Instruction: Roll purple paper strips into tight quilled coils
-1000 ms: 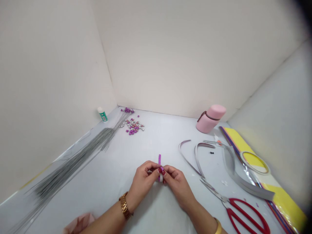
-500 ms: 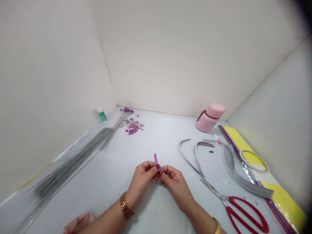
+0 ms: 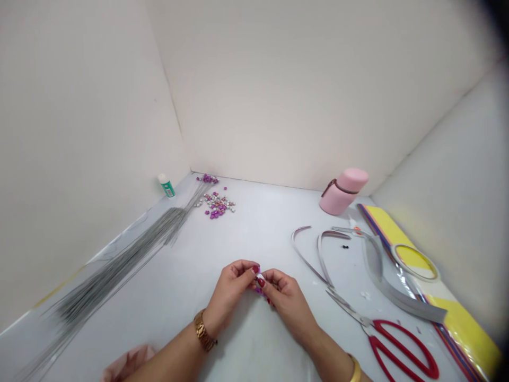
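A small purple paper strip (image 3: 258,291) with a pale side is pinched between the fingertips of both hands, low over the middle of the table. My left hand (image 3: 237,281) is closed on it from the left, thumb on top. From the right, my right hand (image 3: 285,294) grips it between thumb and fingers. The fingertips hide most of the strip, so its folded shape cannot be made out. Beyond the hands lies a pile of small purple, pink and silver folded stars (image 3: 218,206).
Bundled grey wires (image 3: 135,260), some star-tipped, lie left near a glue stick (image 3: 166,185). Right are curved paper strips (image 3: 306,260), red-handled scissors (image 3: 374,323), a pink flask (image 3: 344,192), a grey strip (image 3: 409,305), a tape ring (image 3: 415,262) and yellow sheets (image 3: 469,329).
The purple strip's end, which stuck up beyond the fingertips, is now folded down among them, and a pale side shows. Both hands keep nearly the same place.
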Motion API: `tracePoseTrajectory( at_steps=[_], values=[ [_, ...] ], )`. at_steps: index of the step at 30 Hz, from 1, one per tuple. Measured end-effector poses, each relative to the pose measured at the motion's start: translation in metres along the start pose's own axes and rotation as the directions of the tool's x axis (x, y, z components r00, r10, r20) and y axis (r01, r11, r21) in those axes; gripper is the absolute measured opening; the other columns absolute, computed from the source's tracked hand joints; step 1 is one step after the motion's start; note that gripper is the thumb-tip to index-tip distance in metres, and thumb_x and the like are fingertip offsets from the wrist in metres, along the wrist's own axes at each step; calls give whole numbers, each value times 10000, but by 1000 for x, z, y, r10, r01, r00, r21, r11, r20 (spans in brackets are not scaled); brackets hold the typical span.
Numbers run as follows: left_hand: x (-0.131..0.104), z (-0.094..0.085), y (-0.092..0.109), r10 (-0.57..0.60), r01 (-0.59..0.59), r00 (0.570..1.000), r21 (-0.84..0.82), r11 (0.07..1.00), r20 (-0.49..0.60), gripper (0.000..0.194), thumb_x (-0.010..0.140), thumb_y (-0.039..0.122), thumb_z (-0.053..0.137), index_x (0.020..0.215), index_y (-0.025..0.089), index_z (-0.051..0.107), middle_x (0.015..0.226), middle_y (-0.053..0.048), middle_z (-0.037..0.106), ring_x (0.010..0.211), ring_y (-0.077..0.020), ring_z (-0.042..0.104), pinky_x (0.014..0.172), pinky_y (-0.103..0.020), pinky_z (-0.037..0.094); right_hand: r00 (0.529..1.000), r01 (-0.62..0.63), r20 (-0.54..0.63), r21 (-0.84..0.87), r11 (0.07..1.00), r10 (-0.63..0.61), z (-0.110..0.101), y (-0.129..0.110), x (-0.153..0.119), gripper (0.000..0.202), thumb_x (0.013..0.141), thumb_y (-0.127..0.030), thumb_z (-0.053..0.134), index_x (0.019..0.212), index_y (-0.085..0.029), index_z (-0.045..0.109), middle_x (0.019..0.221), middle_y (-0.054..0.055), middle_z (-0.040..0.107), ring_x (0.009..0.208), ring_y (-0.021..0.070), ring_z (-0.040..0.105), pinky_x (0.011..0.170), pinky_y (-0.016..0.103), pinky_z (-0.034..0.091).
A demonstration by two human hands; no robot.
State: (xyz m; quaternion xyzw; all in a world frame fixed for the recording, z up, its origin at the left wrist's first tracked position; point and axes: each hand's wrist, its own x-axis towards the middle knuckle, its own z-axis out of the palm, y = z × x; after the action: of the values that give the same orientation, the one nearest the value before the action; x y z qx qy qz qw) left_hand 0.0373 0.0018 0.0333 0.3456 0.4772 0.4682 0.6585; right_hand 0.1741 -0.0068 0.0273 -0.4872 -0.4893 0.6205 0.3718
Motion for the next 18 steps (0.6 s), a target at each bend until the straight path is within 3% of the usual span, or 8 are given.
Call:
tracePoseTrajectory(
  at_steps=[8, 12, 18],
  values=[
    [-4, 5, -9, 29, -30, 999, -20, 999, -45, 137, 713, 247, 602, 777, 126, 608, 625, -4, 583, 555, -96, 522, 568, -213, 411, 1000, -18, -20, 10, 1000, 19, 1, 0, 0, 187, 758, -326, 566, 687, -153, 578, 547, -38, 467, 466, 71, 345, 416, 187, 255],
    [-4, 3, -5, 21, -21, 1000, -16, 1000, 3, 188, 739, 297, 579, 790, 124, 631, 604, -1, 575, 548, -91, 510, 569, -212, 408, 998, -54, -25, 98, 994, 57, 0, 4, 1, 183, 765, -319, 556, 686, -153, 554, 517, -52, 430, 441, 59, 313, 404, 184, 213],
    [-1, -4, 2, -6, 4, 998, 33, 999, 60, 214, 714, 264, 615, 881, 135, 652, 760, -37, 631, 664, -113, 543, 656, -227, 423, 994, -106, 33, 172, 979, 102, -1, 3, 1, 194, 761, -334, 560, 688, -158, 527, 484, -72, 391, 407, 47, 270, 396, 190, 165]
  ],
)
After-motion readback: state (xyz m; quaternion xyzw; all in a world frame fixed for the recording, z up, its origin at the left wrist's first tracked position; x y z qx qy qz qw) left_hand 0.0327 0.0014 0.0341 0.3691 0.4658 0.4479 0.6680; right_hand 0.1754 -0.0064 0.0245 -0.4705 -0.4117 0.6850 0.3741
